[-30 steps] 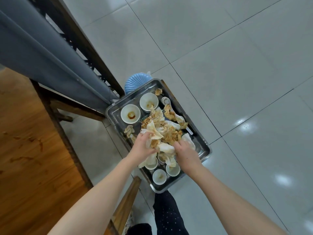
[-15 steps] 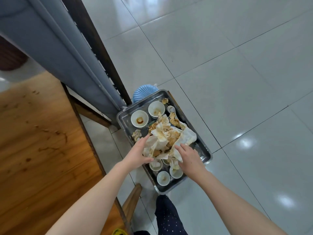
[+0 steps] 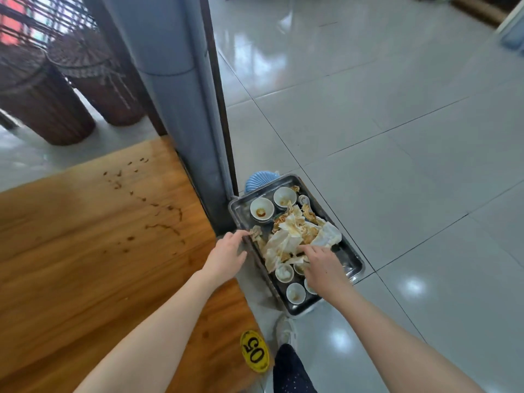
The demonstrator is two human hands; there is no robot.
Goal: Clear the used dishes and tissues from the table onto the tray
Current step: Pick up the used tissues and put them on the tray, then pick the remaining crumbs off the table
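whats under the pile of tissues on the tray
Stained tissues cover the middle of the metal tray. Small white bowls poke out at the pile's near edge, more bowls sit beyond it. Whatever lies directly beneath is hidden.

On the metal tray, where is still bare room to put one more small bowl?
Bare floor shows on the steel tray along its right rim, beside the right hand. The middle is crowded with stained crumpled tissues; white bowls fill both ends.

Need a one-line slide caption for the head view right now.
Both hands at a metal tray of used bowls and stained tissues: left hand by its edge, right hand on the tissues.
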